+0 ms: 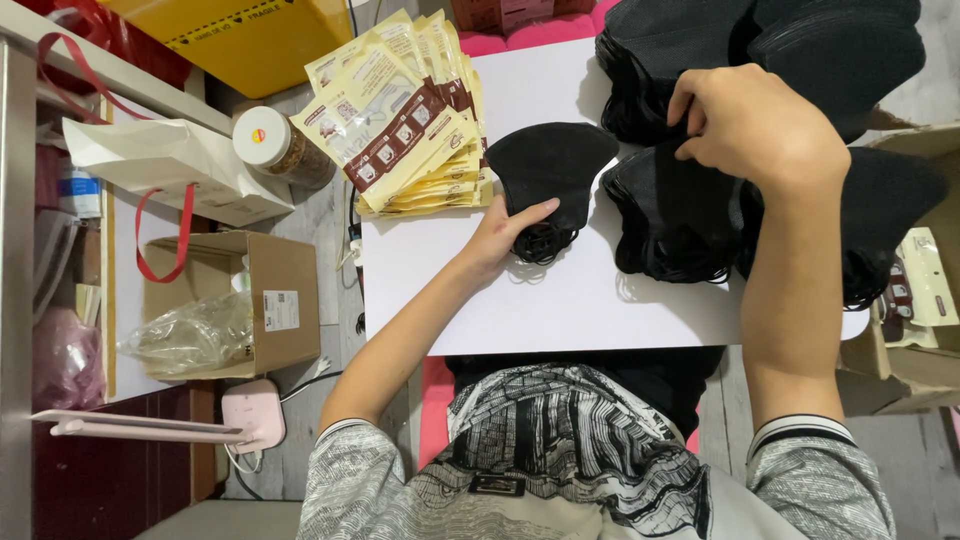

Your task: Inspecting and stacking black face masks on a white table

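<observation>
While pressing flat on one black mask at table centre, left hand open; right hand pinching next from mask pile at 2 o'clock. Pouches at 11 o'clock unfilled; most remains.

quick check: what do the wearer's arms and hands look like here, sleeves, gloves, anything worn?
Both hands are bare: no gloves, rings or watch visible on the left hand or right hand. Forearms are uncovered. Short grey patterned sleeves end above the elbows, each with a white-and-dark striped cuff.
</observation>
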